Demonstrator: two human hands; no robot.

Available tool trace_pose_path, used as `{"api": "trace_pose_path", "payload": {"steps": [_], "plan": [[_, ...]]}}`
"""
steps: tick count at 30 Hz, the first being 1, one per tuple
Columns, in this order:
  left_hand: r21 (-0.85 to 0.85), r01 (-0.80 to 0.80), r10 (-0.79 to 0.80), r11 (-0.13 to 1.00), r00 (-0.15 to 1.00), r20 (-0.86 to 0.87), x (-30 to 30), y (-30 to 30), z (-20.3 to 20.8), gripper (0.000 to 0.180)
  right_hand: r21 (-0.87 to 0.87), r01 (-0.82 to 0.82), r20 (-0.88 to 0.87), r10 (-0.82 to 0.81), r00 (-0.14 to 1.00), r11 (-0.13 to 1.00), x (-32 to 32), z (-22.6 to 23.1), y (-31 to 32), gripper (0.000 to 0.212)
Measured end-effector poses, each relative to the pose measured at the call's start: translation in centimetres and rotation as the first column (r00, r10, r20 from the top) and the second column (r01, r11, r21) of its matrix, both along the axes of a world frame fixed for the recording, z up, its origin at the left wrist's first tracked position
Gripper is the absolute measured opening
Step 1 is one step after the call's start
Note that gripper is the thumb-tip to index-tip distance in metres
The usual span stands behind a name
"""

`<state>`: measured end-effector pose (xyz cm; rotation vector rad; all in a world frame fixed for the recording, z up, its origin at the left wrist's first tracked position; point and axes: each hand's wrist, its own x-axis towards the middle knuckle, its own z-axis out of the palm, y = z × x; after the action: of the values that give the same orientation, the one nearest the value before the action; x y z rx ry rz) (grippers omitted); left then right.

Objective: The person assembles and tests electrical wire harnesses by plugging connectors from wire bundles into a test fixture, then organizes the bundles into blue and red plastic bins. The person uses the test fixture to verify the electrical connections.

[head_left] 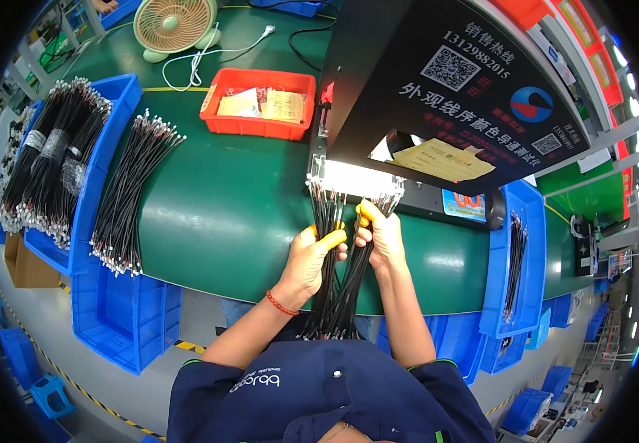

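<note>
Two bundles of thin black cables with small white end connectors lie before me on the green bench. My left hand [310, 260] is wrapped round the left cable bundle [326, 214], its thumb across the front. My right hand [383, 238] grips the right cable bundle [358, 277], with thumb and forefinger pinched near its upper part. Yellow covers sheathe some fingertips on both hands. Beyond my hands, the connector ends fan out beside the bright lit area [356, 179] of a black testing machine [378, 81]. Toward my body the two bundles cross and run over the bench edge.
Another cable bundle [136, 192] lies on the bench at left, beside a blue bin [121, 92] full of cables. A red tray [220, 127] with paper slips stands behind, near a fan [175, 23]. At right, a blue bin [535, 258] holds more cables.
</note>
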<state>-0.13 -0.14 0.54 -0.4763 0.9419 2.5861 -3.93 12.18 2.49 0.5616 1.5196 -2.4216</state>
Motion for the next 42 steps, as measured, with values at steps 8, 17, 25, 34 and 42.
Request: {"api": "trace_pose_path", "payload": {"steps": [8,17,25,34,42], "plan": [[-0.007,0.010,-0.010,1.000,1.000,0.021,0.0,0.0,0.4,0.011,-0.047,0.003,0.043,-0.001,0.999,0.999,-0.2,-0.4,0.1,0.015],[-0.006,0.029,-0.029,1.000,1.000,-0.003,-0.1,0.1,0.0,0.011,0.026,0.056,0.099,-0.058,0.993,0.998,-0.3,-0.1,-0.6,0.018],[0.006,0.045,-0.044,0.999,0.998,-0.053,0.1,0.4,0.2,0.011,0.281,-0.159,-0.057,0.182,0.982,0.947,0.8,1.7,-0.9,0.017],[0.010,-0.028,0.027,1.000,0.999,0.032,-0.1,-0.1,0.4,0.012,-0.079,-0.030,0.073,0.036,0.997,0.996,-0.6,0.1,0.4,0.020],[0.007,-0.027,0.027,1.000,1.000,0.000,-0.1,0.1,0.2,0.011,0.031,0.029,0.053,-0.030,0.998,0.999,-0.5,-0.2,-0.3,0.019]]}}
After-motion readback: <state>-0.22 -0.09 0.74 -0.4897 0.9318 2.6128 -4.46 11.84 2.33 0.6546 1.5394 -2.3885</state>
